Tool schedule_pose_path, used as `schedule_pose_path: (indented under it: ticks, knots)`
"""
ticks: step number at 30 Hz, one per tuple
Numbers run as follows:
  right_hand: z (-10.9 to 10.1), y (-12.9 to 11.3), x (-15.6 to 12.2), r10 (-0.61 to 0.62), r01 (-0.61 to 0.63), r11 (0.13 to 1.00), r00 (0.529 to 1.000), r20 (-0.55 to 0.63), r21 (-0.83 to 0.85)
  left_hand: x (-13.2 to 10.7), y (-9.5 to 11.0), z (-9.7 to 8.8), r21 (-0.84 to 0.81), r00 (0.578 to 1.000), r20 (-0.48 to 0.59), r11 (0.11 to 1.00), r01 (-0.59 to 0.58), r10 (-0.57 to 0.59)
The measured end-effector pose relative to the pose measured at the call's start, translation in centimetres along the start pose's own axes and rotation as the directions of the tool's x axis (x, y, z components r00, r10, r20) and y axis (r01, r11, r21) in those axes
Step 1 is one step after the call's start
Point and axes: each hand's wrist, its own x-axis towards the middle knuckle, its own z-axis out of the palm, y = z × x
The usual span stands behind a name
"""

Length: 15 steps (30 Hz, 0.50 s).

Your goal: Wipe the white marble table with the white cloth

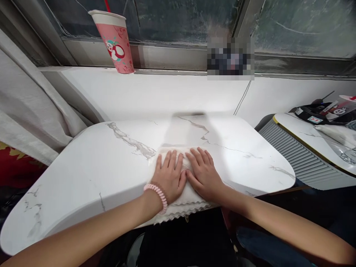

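A folded white cloth (180, 205) with a scalloped edge lies at the near edge of a white marble-patterned table (97, 163). My left hand (168, 177) rests flat on it, fingers stretched out, with a pink coiled band round the wrist. My right hand (202, 173) lies flat beside it on the same cloth, fingers spread. The two hands touch at the thumbs.
A pink paper cup (115, 40) with a lid stands on the window sill at the back left. A grey curtain (25, 111) hangs at the left. To the right stands a second marble-topped table (303, 135) with dark packets and plastic on it.
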Motion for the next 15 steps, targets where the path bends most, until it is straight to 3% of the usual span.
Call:
schedule_pose_path:
  ticks: [3,6,9,15]
  knots:
    - [0.4,-0.5,1.2,-0.02,0.02,1.0,1.0,0.014,0.012,0.1,-1.3,0.0,0.013,1.0,-0.007,1.0,0.009,-0.009]
    - [1.2,-0.5,3.4,-0.011,0.01,1.0,1.0,0.029,0.016,1.7,-2.9,0.0,0.023,0.999,0.038,0.999,0.026,-0.027]
    - [2.4,0.2,7.0,0.027,-0.027,1.0,1.0,0.01,0.013,4.7,-5.2,0.3,0.001,0.997,0.052,0.999,0.055,-0.055]
    - [5.2,1.6,14.9,0.069,-0.066,0.997,0.996,-0.064,0.045,11.0,-10.5,1.5,-0.05,0.994,-0.036,0.993,0.103,-0.105]
